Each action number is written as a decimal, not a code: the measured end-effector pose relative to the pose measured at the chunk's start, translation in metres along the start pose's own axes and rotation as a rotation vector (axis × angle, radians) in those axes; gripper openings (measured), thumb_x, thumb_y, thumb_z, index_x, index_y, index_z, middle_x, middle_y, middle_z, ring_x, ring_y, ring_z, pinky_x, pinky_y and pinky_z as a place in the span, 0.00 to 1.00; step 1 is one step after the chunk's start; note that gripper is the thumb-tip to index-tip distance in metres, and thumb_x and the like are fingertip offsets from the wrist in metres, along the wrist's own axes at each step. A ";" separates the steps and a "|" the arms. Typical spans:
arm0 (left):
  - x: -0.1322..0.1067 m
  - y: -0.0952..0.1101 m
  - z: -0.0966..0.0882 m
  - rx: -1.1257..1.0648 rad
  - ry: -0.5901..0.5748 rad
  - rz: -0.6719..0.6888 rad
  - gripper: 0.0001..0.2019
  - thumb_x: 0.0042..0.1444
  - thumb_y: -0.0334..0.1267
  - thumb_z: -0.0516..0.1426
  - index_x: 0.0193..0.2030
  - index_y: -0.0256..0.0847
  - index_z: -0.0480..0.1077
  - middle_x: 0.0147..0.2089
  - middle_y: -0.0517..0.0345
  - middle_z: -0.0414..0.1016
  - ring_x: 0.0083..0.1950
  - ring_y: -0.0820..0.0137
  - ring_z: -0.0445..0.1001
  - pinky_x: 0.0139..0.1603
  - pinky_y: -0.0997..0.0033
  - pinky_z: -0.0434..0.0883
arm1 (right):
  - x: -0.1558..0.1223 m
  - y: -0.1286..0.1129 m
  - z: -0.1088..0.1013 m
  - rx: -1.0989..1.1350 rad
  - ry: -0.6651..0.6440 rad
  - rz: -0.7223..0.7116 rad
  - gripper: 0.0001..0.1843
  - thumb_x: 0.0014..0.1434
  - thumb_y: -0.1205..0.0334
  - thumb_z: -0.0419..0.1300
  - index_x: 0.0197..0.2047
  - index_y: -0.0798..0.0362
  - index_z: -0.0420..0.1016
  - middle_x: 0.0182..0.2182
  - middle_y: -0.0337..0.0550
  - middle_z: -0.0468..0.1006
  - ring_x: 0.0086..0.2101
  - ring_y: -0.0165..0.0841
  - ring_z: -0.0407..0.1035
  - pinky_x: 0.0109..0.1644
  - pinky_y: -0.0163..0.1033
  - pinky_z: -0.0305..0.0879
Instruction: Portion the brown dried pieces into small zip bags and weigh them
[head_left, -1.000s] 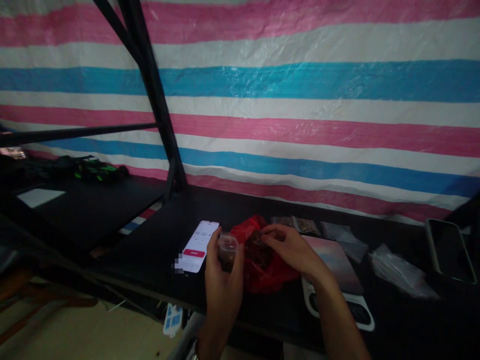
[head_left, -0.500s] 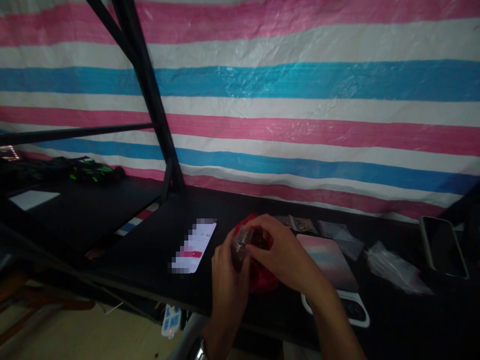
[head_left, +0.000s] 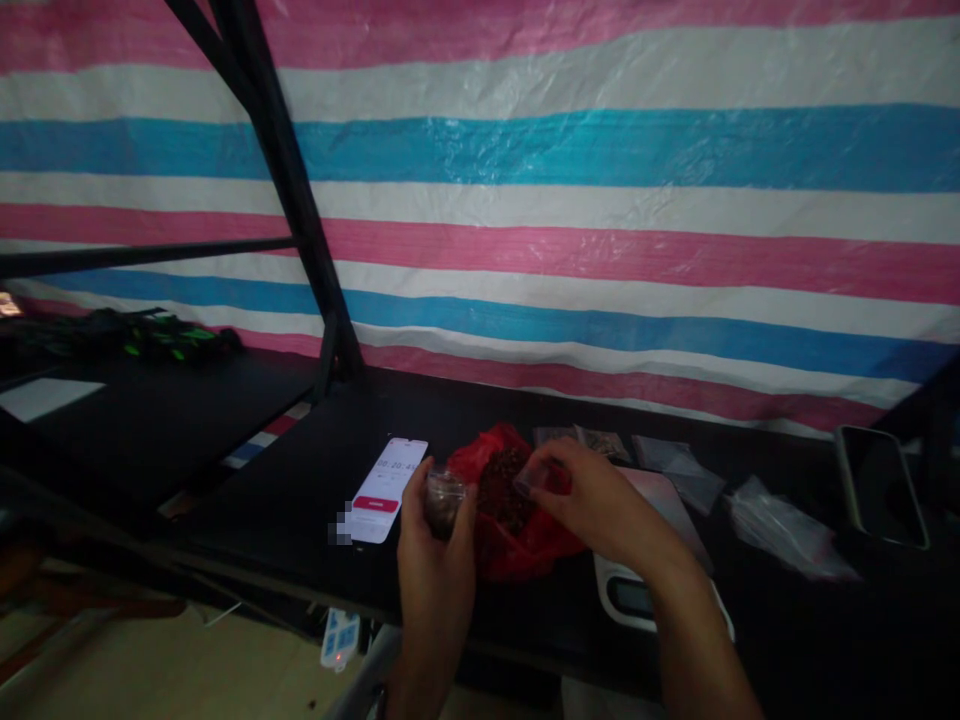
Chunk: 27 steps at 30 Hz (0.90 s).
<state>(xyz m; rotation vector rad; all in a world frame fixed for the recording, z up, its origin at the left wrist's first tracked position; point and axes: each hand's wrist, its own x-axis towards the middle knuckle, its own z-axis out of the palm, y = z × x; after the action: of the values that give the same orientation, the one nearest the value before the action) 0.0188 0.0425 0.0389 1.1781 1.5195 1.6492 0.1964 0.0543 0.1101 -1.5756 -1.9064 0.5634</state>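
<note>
My left hand (head_left: 431,560) is wrapped round a small clear plastic bag (head_left: 442,500) with dark contents, held upright just left of a red plastic bag (head_left: 525,520) full of dark brown bits. My right hand (head_left: 600,505) hovers over the red bag, fingertips pinched together on something small I cannot make out. Both sit on a black table (head_left: 300,500).
A lit phone (head_left: 386,490) lies left of my hands. A white scale (head_left: 637,590) lies under my right forearm. Several small clear bags (head_left: 675,460) and a crumpled plastic bag (head_left: 787,535) lie behind and right. A dark phone (head_left: 881,485) leans far right. A black post (head_left: 300,210) rises left.
My right hand was at the mouth of the small bag half a second ago; it has drawn back to the right over the red bag. The left hand stays put.
</note>
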 end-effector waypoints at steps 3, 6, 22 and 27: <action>-0.003 0.004 -0.007 0.043 0.013 -0.022 0.31 0.59 0.52 0.64 0.67 0.46 0.68 0.65 0.45 0.76 0.65 0.49 0.76 0.69 0.44 0.71 | 0.000 0.004 0.006 -0.147 -0.149 0.100 0.12 0.57 0.75 0.64 0.41 0.51 0.81 0.44 0.45 0.83 0.45 0.39 0.77 0.51 0.41 0.66; -0.012 0.004 -0.012 0.101 -0.007 -0.026 0.31 0.58 0.53 0.64 0.66 0.46 0.69 0.66 0.44 0.76 0.65 0.48 0.76 0.68 0.43 0.72 | 0.003 -0.002 0.013 -0.229 -0.182 0.127 0.13 0.57 0.76 0.64 0.41 0.50 0.83 0.45 0.47 0.84 0.47 0.41 0.77 0.51 0.42 0.66; -0.041 -0.003 -0.013 -0.098 -0.132 -0.214 0.32 0.57 0.57 0.65 0.64 0.45 0.70 0.58 0.47 0.81 0.57 0.55 0.82 0.57 0.55 0.80 | 0.003 0.001 0.026 0.097 -0.293 0.101 0.07 0.59 0.68 0.65 0.40 0.50 0.83 0.35 0.40 0.87 0.35 0.34 0.80 0.37 0.35 0.68; -0.040 -0.003 -0.006 -0.130 -0.142 -0.191 0.30 0.55 0.53 0.66 0.63 0.44 0.71 0.56 0.49 0.82 0.55 0.58 0.82 0.57 0.58 0.79 | 0.002 0.014 0.017 0.251 -0.289 0.149 0.07 0.63 0.67 0.64 0.45 0.53 0.81 0.32 0.39 0.83 0.33 0.32 0.77 0.36 0.34 0.68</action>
<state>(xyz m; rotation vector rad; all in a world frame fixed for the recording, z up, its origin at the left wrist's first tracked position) 0.0301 0.0048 0.0279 1.0239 1.3702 1.4821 0.1948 0.0605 0.0883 -1.5441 -1.8402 1.1016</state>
